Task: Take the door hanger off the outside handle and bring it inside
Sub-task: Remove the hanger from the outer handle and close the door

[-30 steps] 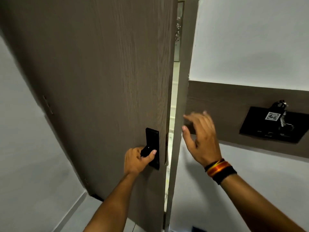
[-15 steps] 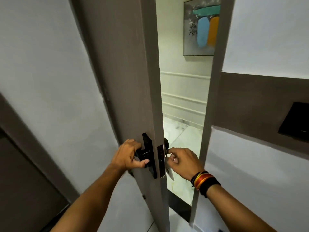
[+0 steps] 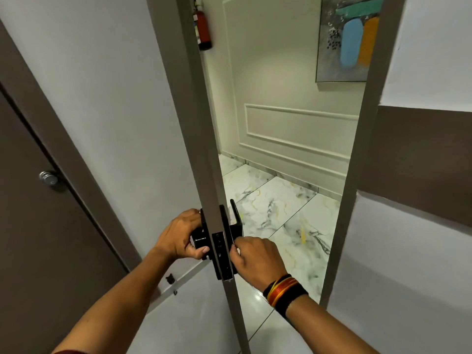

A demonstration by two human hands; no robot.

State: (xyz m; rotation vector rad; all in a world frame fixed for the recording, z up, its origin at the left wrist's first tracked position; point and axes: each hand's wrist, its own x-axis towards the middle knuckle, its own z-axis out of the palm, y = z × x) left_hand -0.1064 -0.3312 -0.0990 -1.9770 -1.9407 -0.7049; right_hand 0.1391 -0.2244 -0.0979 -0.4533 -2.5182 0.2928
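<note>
The grey-brown door (image 3: 201, 139) stands ajar and I see it edge-on, with its black lock plate (image 3: 219, 254) facing me. My left hand (image 3: 178, 236) is closed around the black inside handle (image 3: 200, 238). The black outside handle (image 3: 236, 221) sticks out on the corridor side. Just below it, my right hand (image 3: 255, 259), with bands on the wrist, pinches the door hanger (image 3: 232, 240). The hanger shows only as a thin white sliver seen edge-on against the lock; the rest is hidden by the door and my fingers.
The door frame (image 3: 357, 175) stands to the right, leaving a gap onto a corridor with a marble floor (image 3: 281, 213). A red fire extinguisher (image 3: 203, 26) and a painting (image 3: 350, 39) hang on the corridor walls. A brown door with a round knob (image 3: 48, 178) is at left.
The door has swung further open, from nearly shut to edge-on. My right hand went from open in the air to the outside handle and closed on the hanger. My left hand stays on the inside handle.
</note>
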